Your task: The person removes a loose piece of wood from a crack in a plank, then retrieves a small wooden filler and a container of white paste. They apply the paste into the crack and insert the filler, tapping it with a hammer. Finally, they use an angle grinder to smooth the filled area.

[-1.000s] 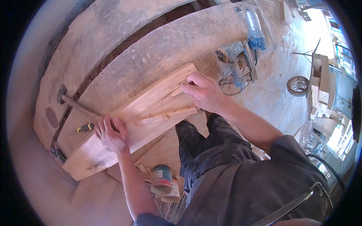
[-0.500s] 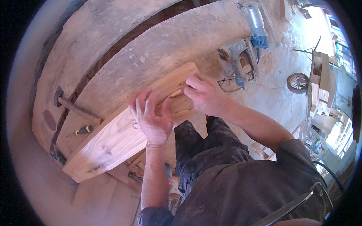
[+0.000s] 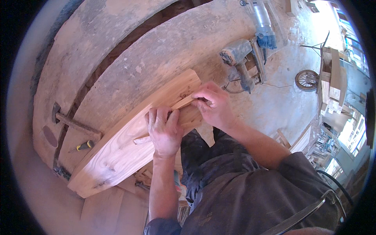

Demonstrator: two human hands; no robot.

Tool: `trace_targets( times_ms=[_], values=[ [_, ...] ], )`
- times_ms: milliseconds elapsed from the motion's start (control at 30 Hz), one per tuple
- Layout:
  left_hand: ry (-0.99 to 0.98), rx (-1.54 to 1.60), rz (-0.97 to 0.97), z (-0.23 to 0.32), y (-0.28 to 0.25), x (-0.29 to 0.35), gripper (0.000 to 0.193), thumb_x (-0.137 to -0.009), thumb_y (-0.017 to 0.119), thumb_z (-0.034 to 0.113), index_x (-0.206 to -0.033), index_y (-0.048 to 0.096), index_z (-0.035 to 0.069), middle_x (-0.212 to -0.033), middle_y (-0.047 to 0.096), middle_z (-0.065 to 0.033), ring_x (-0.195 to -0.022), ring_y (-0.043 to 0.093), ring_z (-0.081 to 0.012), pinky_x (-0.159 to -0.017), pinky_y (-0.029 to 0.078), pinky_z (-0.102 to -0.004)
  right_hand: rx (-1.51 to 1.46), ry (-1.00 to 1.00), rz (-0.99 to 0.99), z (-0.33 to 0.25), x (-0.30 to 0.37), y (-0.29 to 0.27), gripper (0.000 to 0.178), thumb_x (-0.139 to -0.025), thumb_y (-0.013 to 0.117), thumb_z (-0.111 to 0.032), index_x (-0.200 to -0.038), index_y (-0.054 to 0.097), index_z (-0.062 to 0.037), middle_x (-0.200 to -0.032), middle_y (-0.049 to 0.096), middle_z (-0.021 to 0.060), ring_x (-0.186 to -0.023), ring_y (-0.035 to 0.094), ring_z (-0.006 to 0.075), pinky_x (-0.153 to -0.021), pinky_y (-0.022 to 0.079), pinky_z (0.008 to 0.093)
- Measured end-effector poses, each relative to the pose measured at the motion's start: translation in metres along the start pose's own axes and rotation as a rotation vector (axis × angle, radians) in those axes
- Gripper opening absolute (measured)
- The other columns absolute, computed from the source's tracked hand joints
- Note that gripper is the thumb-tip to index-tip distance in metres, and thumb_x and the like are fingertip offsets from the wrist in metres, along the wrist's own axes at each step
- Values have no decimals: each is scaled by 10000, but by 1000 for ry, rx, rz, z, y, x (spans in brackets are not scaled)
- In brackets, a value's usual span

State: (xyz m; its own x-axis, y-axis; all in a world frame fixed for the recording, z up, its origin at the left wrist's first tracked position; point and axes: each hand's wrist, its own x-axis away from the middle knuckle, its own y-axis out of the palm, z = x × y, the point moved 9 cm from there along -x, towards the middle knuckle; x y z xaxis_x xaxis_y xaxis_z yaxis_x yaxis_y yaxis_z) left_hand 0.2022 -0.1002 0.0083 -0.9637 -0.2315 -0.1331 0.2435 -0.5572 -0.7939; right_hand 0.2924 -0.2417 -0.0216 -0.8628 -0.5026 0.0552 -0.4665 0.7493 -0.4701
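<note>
A long, thick wooden board (image 3: pixel 113 163) with clear grain and dark knots lies slantwise across the bench in front of me. Over its top runs a thin wooden strip (image 3: pixel 184 102), lying along the board. My left hand (image 3: pixel 163 131) bends its fingers over the middle of this strip and presses it against the board; one end pokes out at the palm's left. Nearer the board's far right end, my right hand (image 3: pixel 214 105) pinches the strip between thumb and fingers. How the strip meets the board beneath my fingers is hidden.
On the worn bench (image 3: pixel 156 51) lie a hammer (image 3: pixel 80 128) and a yellow-and-black screwdriver (image 3: pixel 85 145), left of the board. A nail gun (image 3: pixel 238 55) and a blue-and-silver power tool (image 3: pixel 263 29) rest beyond my right hand. A spoked wheel (image 3: pixel 307 80) and stacked timber (image 3: pixel 333 78) stand farther right.
My left hand has come down from a raised, looser pose and its fingers have closed over the strip. The right hand has shifted slightly right and down, still pinching. The whole view has shifted a little.
</note>
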Motion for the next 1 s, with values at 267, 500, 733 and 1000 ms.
trace_targets(
  times_ms=[267,500,733,1000],
  values=[
    [20,71,32,-2,1,3,284,-598,648,-33,-865,683,61,-918,605,-61,-872,567,-298,-786,460,-439,-65,46,75,5,2,-1,166,-772,772,62,-890,714,-39,-868,667,115,-783,673,285,-678,537,354],
    [-1,85,62,-3,-1,1,319,-577,652,-45,-874,684,66,-902,607,-48,-858,569,-293,-790,456,-435,-37,35,87,5,0,2,191,-765,751,127,-875,727,-28,-843,654,92,-734,664,221,-616,518,318],
    [-26,41,33,-6,2,2,294,-629,671,-58,-892,687,74,-911,593,-64,-860,568,-295,-798,453,-432,-25,-42,74,-2,-6,1,194,-765,773,113,-886,721,-28,-825,638,84,-740,663,208,-599,511,314],
    [25,-168,-86,6,18,-7,227,-746,674,-30,-952,659,62,-946,556,-86,-839,548,-323,-776,449,-457,-197,106,37,11,-6,-3,241,-739,749,77,-935,698,-54,-815,613,122,-773,626,325,-664,498,398]
  ],
)
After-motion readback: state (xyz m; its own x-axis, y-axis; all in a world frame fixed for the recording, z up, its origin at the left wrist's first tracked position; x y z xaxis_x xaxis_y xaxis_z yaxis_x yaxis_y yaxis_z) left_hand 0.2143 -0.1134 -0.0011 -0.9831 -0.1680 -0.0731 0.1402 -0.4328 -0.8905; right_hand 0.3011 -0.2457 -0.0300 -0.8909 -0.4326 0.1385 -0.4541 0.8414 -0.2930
